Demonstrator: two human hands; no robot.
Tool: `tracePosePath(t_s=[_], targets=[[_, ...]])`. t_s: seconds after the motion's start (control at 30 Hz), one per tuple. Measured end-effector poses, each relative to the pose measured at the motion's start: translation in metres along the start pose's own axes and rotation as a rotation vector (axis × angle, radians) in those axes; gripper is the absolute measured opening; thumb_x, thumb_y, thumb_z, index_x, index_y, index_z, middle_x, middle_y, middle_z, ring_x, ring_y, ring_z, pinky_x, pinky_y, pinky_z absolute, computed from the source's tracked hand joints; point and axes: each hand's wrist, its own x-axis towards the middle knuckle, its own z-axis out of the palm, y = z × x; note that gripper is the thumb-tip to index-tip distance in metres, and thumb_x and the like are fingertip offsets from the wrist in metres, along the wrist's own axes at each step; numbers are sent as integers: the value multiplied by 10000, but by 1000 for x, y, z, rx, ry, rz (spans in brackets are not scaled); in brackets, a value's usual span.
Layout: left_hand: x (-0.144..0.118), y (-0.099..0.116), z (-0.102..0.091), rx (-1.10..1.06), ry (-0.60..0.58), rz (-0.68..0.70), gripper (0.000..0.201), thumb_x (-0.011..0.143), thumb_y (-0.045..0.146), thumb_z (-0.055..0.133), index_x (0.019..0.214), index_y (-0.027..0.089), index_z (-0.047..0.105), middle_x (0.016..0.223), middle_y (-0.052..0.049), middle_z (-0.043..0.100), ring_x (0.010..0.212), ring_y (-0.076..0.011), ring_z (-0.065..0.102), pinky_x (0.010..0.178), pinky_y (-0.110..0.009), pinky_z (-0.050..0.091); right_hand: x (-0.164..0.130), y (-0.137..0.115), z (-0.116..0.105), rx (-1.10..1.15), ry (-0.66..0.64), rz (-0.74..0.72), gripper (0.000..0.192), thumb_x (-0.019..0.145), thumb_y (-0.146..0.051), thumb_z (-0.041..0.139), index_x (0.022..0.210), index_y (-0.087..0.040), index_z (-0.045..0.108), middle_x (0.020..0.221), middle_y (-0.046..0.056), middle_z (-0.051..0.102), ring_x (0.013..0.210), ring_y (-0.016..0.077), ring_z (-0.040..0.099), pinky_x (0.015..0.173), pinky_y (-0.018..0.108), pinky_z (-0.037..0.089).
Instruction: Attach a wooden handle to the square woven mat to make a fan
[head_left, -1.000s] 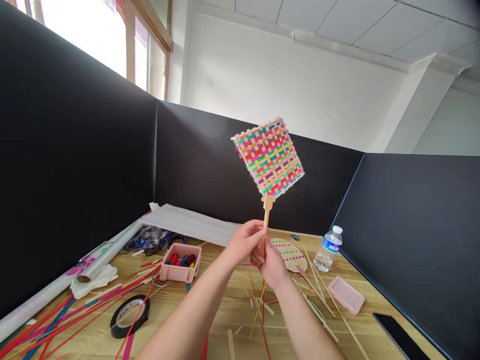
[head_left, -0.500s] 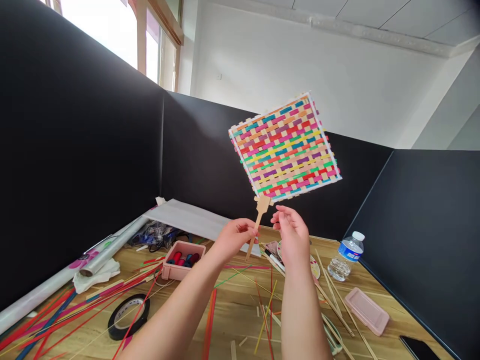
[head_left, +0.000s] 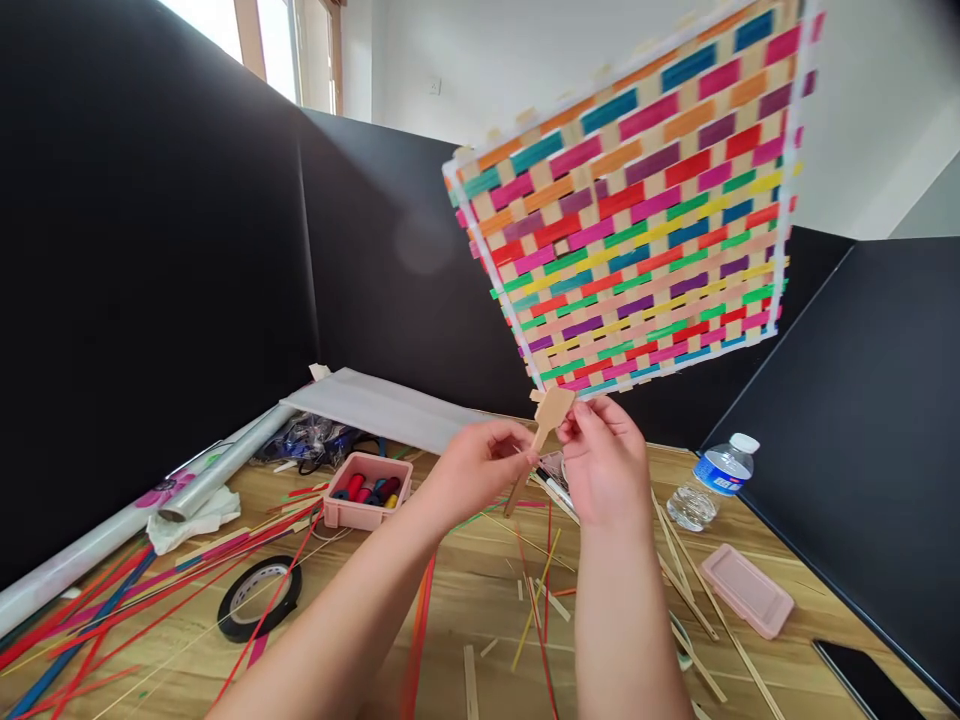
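Note:
A woven fan [head_left: 630, 220] of coloured and plain strips with white-taped edges is held up, tilted, corner down. Its flat wooden handle [head_left: 551, 415] joins at that lower corner. My left hand [head_left: 484, 468] is closed round the handle below its wide head, thumb and fingers pinching it. My right hand [head_left: 609, 455] is closed at the right of the handle's head, thumb and fingertips against the fan's lower corner. The handle's lower end sticks out beneath my left hand.
On the wooden table lie a pink box [head_left: 367, 500] of thread spools, black tape [head_left: 259, 597], loose coloured strips [head_left: 180, 570], a water bottle [head_left: 712, 480], a pink lid [head_left: 748, 590] and a phone [head_left: 866, 680]. Black panels [head_left: 405, 270] surround it.
The fan has come closer and tipped toward me, looking much larger. My right hand has moved from beside the handle to pinch the fan's lower corner. My left hand keeps its hold.

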Motion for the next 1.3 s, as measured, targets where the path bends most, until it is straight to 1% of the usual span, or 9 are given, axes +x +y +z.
tracePosePath(t_s=[0.13,0.23,0.4,0.47,0.63,0.73,0.83,1.07,1.3], targets=[[-7,14,-3,-178,263,148,213,806,331,688,942,168,666,857,-36,685,795,-140,645,742,-257,512,-7,-2,6,-70,-4,-25,239,668,-339,791,670,-200,596,635,-25,586,578,90,531,541,235,431],[-14,27,-5,-153,349,246,157,791,251,710,918,167,669,820,-18,693,751,-122,657,718,-243,527,-13,-5,10,-107,-25,-31,215,666,-316,789,658,-196,611,598,-20,595,549,98,543,505,231,427],[-21,33,-4,-208,395,283,154,780,220,725,910,173,656,692,22,669,627,-94,650,630,-207,545,-25,-12,19,-74,-98,-12,201,697,-291,782,661,-195,609,508,-48,552,421,74,489,366,176,346],[-22,33,-3,-213,415,279,165,763,212,742,899,175,656,688,24,660,609,-89,640,597,-193,541,-29,-15,21,-61,-130,-25,176,724,-276,765,678,-192,618,496,-55,542,400,66,473,354,167,351],[-25,34,-2,-151,481,324,93,756,184,749,834,192,698,806,3,695,733,-90,658,637,-157,538,-37,-21,22,-37,-164,-44,126,772,-261,733,725,-189,641,532,-41,591,424,69,515,356,148,385],[-27,34,0,-172,498,368,73,766,179,747,827,209,720,798,12,708,734,-81,663,657,-151,542,-40,-23,21,-45,-190,-24,120,789,-266,730,749,-192,644,576,-26,632,452,75,551,356,134,386],[-27,33,0,-166,513,442,85,773,159,740,834,218,738,818,5,712,756,-87,666,664,-163,545,-42,-24,21,-50,-197,-18,104,817,-260,715,772,-195,647,584,-30,639,450,66,555,375,128,404],[-25,32,-1,80,600,658,153,773,81,720,820,223,753,802,2,731,766,-92,665,630,-172,532,-43,-24,21,-68,-217,-60,95,822,-243,714,767,-198,651,569,-34,640,437,64,559,370,119,413],[-25,27,-5,187,627,851,257,749,3,706,870,227,743,835,4,736,764,-101,674,629,-198,540,-46,-27,21,-83,-217,-68,93,821,-220,715,754,-203,654,566,-36,648,435,74,581,368,124,444]])
